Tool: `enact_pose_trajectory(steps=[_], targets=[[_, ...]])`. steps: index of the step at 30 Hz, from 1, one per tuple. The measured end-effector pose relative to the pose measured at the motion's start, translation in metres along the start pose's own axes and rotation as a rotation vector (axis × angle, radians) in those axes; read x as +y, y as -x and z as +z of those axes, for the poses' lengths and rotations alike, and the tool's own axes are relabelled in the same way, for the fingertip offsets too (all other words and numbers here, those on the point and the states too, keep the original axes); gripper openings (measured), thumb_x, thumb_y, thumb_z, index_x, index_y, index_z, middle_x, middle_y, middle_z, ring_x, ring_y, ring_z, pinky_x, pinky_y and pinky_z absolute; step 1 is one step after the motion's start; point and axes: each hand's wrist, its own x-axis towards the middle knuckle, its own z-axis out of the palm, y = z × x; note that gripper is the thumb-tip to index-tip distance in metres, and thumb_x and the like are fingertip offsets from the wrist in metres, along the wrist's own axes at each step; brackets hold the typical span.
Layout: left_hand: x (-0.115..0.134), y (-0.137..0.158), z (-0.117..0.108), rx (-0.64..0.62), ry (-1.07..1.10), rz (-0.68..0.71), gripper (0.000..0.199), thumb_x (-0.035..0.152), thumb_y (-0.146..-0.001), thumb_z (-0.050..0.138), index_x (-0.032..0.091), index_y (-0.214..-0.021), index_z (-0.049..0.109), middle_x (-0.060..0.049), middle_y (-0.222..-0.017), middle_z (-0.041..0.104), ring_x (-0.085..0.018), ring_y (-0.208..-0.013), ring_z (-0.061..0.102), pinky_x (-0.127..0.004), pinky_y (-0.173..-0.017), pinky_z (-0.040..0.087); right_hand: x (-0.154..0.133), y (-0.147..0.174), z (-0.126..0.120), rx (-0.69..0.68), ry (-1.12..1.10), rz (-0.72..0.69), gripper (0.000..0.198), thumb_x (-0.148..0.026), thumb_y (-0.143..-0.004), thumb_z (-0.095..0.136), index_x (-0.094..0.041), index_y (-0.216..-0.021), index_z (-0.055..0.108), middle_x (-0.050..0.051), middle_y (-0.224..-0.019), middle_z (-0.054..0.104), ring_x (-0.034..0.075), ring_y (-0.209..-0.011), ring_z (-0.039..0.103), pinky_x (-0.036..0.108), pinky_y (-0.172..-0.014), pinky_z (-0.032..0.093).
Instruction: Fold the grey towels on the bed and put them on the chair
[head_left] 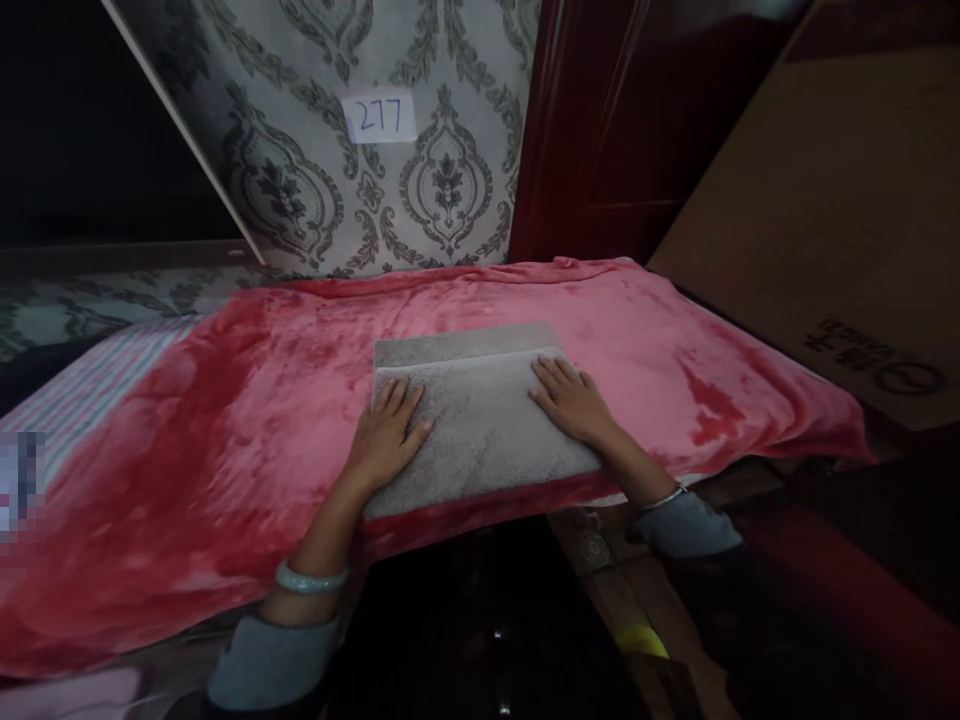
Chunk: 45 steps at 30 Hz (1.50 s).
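A grey towel-like cloth (480, 430) lies folded on a pink and red plush blanket (285, 400). Its upper layer stops short of the far edge, so a strip of the layer beneath shows there. My left hand (386, 430) rests flat on the cloth's left side, fingers stretched out. On the right side, near the edge of the upper layer, my right hand (571, 400) also lies flat with its fingers spread. Neither hand grips anything.
Behind the blanket is a patterned wall with a paper label (380, 116) reading 277. A large cardboard box (847, 220) leans at the right, beside a dark red panel (592, 130). A dark screen (105, 140) stands at the upper left, above a striped cloth (112, 370).
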Motion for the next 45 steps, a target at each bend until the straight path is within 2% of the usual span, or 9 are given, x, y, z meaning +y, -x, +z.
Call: enact_pose_trajectory(steps=[6, 10, 13, 20, 23, 26, 36, 42, 45], targets=[[-0.001, 0.002, 0.002, 0.026, 0.028, -0.003, 0.065, 0.055, -0.099, 0.035, 0.022, -0.155, 0.037, -0.011, -0.166, 0.026, -0.03, -0.153, 0.021, -0.053, -0.118, 0.03, 0.013, 0.004, 0.009, 0.053, -0.031, 0.15, 0.065, -0.052, -0.102, 0.02, -0.021, -0.158, 0.031, 0.009, -0.166, 0.024, 0.03, -0.151, 0.025, 0.058, -0.115, 0.031], [-0.001, 0.003, 0.003, 0.044, 0.029, -0.013, 0.063, 0.054, -0.099, 0.036, 0.023, -0.154, 0.038, -0.01, -0.165, 0.028, -0.029, -0.153, 0.023, -0.053, -0.118, 0.03, 0.015, 0.003, 0.01, 0.095, 0.011, 0.143, 0.063, -0.051, -0.102, 0.022, -0.021, -0.157, 0.035, 0.012, -0.164, 0.029, 0.033, -0.148, 0.031, 0.062, -0.112, 0.033], [-0.002, 0.003, 0.004, 0.063, 0.032, -0.008, 0.062, 0.053, -0.099, 0.038, 0.024, -0.154, 0.039, -0.01, -0.164, 0.03, -0.029, -0.152, 0.025, -0.054, -0.118, 0.031, -0.001, 0.005, -0.001, 0.126, 0.071, 0.134, 0.061, -0.049, -0.102, 0.025, -0.02, -0.153, 0.041, 0.013, -0.161, 0.034, 0.035, -0.149, 0.028, 0.065, -0.112, 0.03], [-0.001, 0.003, 0.003, 0.062, 0.042, -0.017, 0.065, 0.053, -0.099, 0.038, 0.02, -0.154, 0.037, -0.013, -0.164, 0.031, -0.029, -0.153, 0.024, -0.053, -0.119, 0.03, -0.097, -0.003, -0.014, 0.04, 0.0, -0.285, 0.061, -0.046, -0.103, 0.031, -0.019, -0.158, 0.031, 0.009, -0.166, 0.022, 0.028, -0.153, 0.019, 0.054, -0.121, 0.022], [0.0, 0.004, 0.003, 0.053, 0.032, -0.023, 0.066, 0.053, -0.099, 0.038, 0.017, -0.154, 0.037, -0.015, -0.163, 0.032, -0.029, -0.153, 0.024, -0.052, -0.12, 0.028, -0.113, -0.015, -0.004, -0.014, -0.025, -0.365, 0.064, -0.051, -0.103, 0.03, -0.02, -0.159, 0.03, 0.009, -0.166, 0.022, 0.028, -0.153, 0.019, 0.054, -0.121, 0.022], [-0.001, 0.005, 0.004, 0.06, 0.032, -0.027, 0.064, 0.053, -0.099, 0.039, 0.02, -0.154, 0.037, -0.013, -0.164, 0.03, -0.029, -0.153, 0.024, -0.053, -0.119, 0.029, -0.1, -0.024, 0.003, -0.026, -0.005, -0.32, 0.065, -0.054, -0.103, 0.029, -0.021, -0.158, 0.031, 0.008, -0.166, 0.023, 0.028, -0.153, 0.018, 0.053, -0.121, 0.022], [-0.005, 0.004, 0.008, 0.058, 0.087, -0.051, 0.067, 0.053, -0.098, 0.042, 0.018, -0.155, 0.036, -0.014, -0.166, 0.024, -0.029, -0.154, 0.019, -0.052, -0.122, 0.023, 0.001, -0.017, 0.006, -0.018, 0.05, 0.049, 0.064, -0.052, -0.102, 0.023, -0.025, -0.16, 0.027, 0.006, -0.167, 0.019, 0.029, -0.153, 0.019, 0.058, -0.118, 0.027], [-0.01, 0.003, 0.009, 0.082, 0.247, -0.006, 0.064, 0.054, -0.097, 0.045, 0.021, -0.151, 0.043, -0.011, -0.164, 0.03, -0.029, -0.154, 0.02, -0.054, -0.123, 0.021, 0.012, -0.008, 0.0, -0.02, 0.039, 0.148, 0.063, -0.049, -0.102, 0.024, -0.024, -0.159, 0.03, 0.007, -0.167, 0.022, 0.034, -0.15, 0.025, 0.063, -0.114, 0.032], [-0.023, 0.004, 0.011, 0.195, 0.419, -0.009, 0.053, 0.043, -0.098, 0.043, 0.022, -0.146, 0.051, -0.009, -0.163, 0.033, -0.026, -0.154, 0.02, -0.053, -0.124, 0.02, -0.004, -0.002, -0.005, 0.047, 0.053, 0.126, 0.06, -0.047, -0.101, 0.03, -0.022, -0.155, 0.038, 0.011, -0.165, 0.027, 0.036, -0.15, 0.025, 0.064, -0.113, 0.032]])
